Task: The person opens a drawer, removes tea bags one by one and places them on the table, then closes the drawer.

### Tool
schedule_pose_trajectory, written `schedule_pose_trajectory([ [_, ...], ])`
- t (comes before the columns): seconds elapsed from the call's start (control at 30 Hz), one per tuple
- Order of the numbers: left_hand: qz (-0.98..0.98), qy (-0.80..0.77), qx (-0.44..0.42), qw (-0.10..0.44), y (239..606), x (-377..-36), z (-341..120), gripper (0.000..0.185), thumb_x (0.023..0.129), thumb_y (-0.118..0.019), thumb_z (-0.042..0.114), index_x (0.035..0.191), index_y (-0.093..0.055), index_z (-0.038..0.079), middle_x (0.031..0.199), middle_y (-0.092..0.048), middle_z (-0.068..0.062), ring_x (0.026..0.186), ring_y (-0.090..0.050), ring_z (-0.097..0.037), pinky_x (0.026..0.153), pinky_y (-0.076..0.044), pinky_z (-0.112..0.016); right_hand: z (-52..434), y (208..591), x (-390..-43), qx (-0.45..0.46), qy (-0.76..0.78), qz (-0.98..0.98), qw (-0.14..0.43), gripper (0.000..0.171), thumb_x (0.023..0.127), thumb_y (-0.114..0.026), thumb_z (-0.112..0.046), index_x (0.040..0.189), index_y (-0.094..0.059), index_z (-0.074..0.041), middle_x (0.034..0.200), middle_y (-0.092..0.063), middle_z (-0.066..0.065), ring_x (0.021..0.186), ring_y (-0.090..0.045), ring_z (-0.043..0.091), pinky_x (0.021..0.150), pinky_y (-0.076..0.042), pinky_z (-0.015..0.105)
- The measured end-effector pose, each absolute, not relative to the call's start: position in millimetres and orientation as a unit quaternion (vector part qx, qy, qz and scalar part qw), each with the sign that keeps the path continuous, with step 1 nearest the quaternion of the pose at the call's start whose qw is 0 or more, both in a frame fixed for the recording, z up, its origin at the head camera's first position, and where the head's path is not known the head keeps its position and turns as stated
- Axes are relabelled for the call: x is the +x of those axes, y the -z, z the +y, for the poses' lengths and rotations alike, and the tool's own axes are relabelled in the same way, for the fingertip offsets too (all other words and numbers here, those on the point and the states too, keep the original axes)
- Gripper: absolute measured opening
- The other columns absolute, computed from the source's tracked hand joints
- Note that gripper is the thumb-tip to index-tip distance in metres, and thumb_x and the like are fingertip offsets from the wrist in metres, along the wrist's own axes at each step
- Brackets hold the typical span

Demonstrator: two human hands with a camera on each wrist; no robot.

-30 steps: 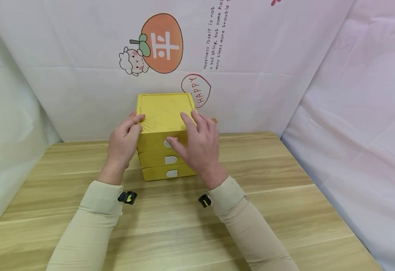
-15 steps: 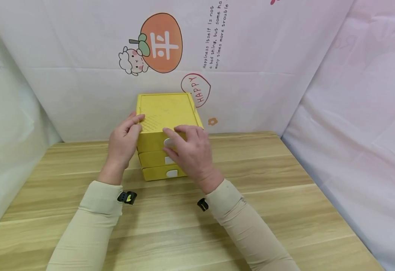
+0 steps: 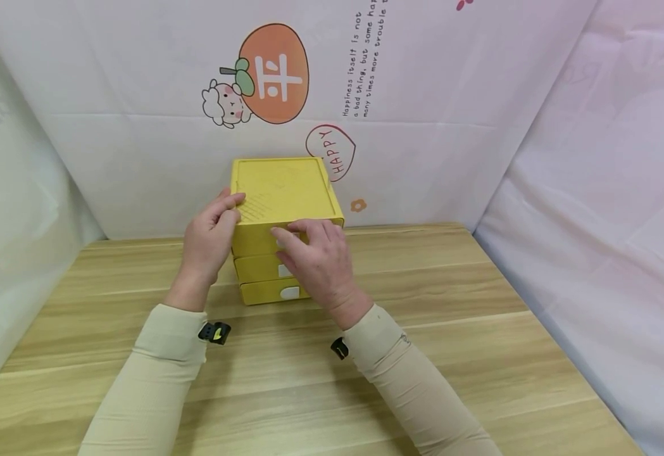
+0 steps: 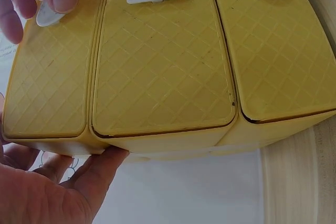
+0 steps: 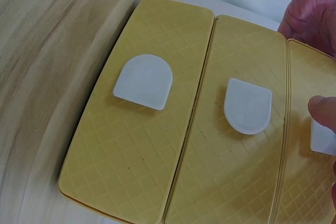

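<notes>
Both hands are working the yellow drawer box (image 3: 283, 215) at the table's (image 3: 480, 354) back: we are bracing its side with our left hand (image 3: 206, 244), fingers straight, while our right hand (image 3: 314, 263) is pinching the top drawer's white tab (image 4: 48, 17), likely needing a straight pull toward us.

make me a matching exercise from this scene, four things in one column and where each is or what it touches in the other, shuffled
Things:
1. left hand
2. right hand
3. bottom drawer
4. orange sticker

Places:
A. on the wall behind the box
B. fingers at the white tab of the top drawer
C. lowest in the yellow box, next to the table
D. holding the box's left side

Pairs: 1-D, 2-B, 3-C, 4-A
</notes>
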State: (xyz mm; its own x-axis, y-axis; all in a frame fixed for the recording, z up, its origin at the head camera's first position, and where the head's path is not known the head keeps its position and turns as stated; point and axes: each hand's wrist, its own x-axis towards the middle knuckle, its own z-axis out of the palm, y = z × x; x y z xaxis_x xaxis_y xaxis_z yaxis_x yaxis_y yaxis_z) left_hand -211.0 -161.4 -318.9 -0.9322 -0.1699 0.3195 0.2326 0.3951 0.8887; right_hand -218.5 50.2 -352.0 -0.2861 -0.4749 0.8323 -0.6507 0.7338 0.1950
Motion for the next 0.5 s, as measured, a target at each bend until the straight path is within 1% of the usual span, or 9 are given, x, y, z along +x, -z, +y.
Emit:
schedule_pose_trajectory([
  [0.13, -0.815, 0.550, -0.021, 0.182, 317.2, -210.4, -162.2, 0.046, 0.105, -0.042, 0.030, 0.144, -0.066, 0.021, 0.164, -0.043, 0.007, 0.154, -0.035, -0.013, 0.116, -0.038, -0.042, 48.9, 351.2, -219.4, 0.354, -0.092, -0.799, 0.477, 0.033, 0.092, -0.083, -0.026, 0.123, -0.073, -0.023, 0.116, -0.067, 0.004, 0.106, -0.064, 0.023, 0.088, -0.053, 0.037],
  [0.23, -0.817, 0.548, -0.020, 0.180, 316.0, -209.5, -162.7, 0.046, 0.106, -0.041, 0.032, 0.145, -0.065, 0.022, 0.164, -0.042, 0.009, 0.154, -0.034, -0.013, 0.111, -0.039, -0.040, 47.8, 351.8, -220.6, 0.355, -0.095, -0.798, 0.478, 0.029, 0.093, -0.081, -0.025, 0.121, -0.074, -0.022, 0.116, -0.067, 0.004, 0.105, -0.064, 0.023, 0.088, -0.053, 0.037],
  [0.3, -0.817, 0.548, -0.019, 0.180, 315.6, -208.7, -162.8, 0.046, 0.106, -0.042, 0.032, 0.145, -0.066, 0.022, 0.164, -0.042, 0.009, 0.154, -0.034, -0.012, 0.113, -0.039, -0.039, 47.3, 352.5, -221.3, 0.355, -0.096, -0.795, 0.482, 0.026, 0.095, -0.079, -0.024, 0.120, -0.075, -0.022, 0.114, -0.067, 0.004, 0.104, -0.065, 0.023, 0.087, -0.054, 0.037],
  [0.37, -0.817, 0.547, -0.019, 0.180, 315.5, -208.1, -162.3, 0.046, 0.106, -0.042, 0.032, 0.144, -0.066, 0.022, 0.164, -0.042, 0.009, 0.154, -0.035, -0.012, 0.108, -0.039, -0.038, 47.3, 353.5, -221.8, 0.354, -0.098, -0.793, 0.486, 0.024, 0.095, -0.079, -0.022, 0.119, -0.075, -0.021, 0.113, -0.067, 0.004, 0.103, -0.065, 0.023, 0.086, -0.054, 0.037],
  [0.5, -0.817, 0.548, -0.021, 0.181, 315.7, -207.9, -161.0, 0.046, 0.106, -0.042, 0.031, 0.144, -0.066, 0.021, 0.164, -0.042, 0.007, 0.154, -0.035, -0.013, 0.115, -0.039, -0.040, 48.2, 355.2, -222.4, 0.353, -0.094, -0.792, 0.489, 0.022, 0.095, -0.079, -0.021, 0.117, -0.075, -0.020, 0.111, -0.067, 0.004, 0.100, -0.065, 0.023, 0.084, -0.054, 0.036],
])
